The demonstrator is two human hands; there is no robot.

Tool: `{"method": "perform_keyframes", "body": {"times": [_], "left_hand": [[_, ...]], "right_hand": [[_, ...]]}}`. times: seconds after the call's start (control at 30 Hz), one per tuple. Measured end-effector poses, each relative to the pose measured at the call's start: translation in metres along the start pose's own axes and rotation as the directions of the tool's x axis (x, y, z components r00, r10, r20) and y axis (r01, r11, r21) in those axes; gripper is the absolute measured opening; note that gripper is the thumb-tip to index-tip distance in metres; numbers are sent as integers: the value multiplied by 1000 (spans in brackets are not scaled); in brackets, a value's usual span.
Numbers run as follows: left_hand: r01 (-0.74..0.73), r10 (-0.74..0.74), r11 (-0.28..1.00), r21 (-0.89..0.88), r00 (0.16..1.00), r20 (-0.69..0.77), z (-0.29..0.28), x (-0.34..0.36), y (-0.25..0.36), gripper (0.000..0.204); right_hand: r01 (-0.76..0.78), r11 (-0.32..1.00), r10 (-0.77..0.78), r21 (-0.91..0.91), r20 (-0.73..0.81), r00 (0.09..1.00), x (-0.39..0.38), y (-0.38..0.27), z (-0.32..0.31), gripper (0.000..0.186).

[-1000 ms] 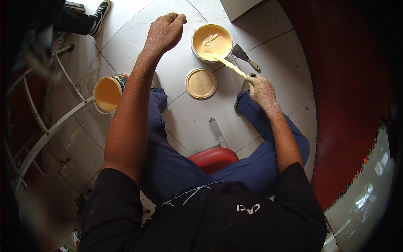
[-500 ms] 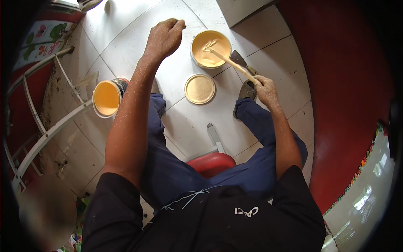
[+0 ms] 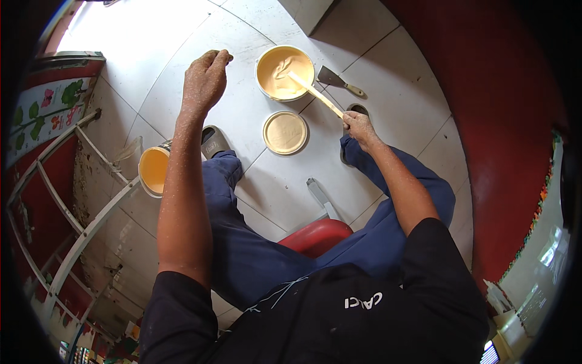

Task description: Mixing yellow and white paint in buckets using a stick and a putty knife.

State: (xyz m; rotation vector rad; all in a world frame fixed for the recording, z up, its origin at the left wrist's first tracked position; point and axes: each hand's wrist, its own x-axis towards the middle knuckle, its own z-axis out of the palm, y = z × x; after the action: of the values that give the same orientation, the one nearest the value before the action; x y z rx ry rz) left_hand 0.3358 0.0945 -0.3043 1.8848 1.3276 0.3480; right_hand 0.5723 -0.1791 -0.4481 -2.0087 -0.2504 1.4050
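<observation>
- Right hand [image 3: 362, 128] pinches the stick [image 3: 322, 98], tip in the cream [image 3: 277, 84] in the pail [image 3: 281, 99].
- Left hand [image 3: 206, 82] is curled; I cannot tell if it holds anything.
- Lid [image 3: 285, 132] lies near the pail.
- Scraper [image 3: 339, 82] lies beside the pail.

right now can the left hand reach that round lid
Probably yes: the left hand is nearby, and the round lid lies on the tiled floor, nothing covering it or visibly between them.
</observation>
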Motion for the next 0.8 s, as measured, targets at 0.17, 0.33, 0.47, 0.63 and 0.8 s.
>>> {"method": "perform_keyframes", "body": {"times": [0.17,0.33,0.47,0.63,0.8], "left_hand": [[-40,40,999,25,999,0,-7,0,-7,42],[-30,29,999,26,999,36,-3,5,-5,45],[-95,94,995,30,995,14,-2,8,-9,44],[-64,64,997,51,998,-6,1,11,-15,45],[-48,49,998,41,999,-5,1,11,-14,45]], "right_hand": [[96,935,-139,-341,-103,985,-18,-21,0,25],[111,791,-243,-602,-142,960,-34,-37,-14,26],[79,801,-203,-593,-145,968,-42,-54,-24,26],[43,806,-149,-591,-132,980,-48,-67,-38,24],[12,823,-99,-567,-122,988,-50,-73,-52,23]]}}
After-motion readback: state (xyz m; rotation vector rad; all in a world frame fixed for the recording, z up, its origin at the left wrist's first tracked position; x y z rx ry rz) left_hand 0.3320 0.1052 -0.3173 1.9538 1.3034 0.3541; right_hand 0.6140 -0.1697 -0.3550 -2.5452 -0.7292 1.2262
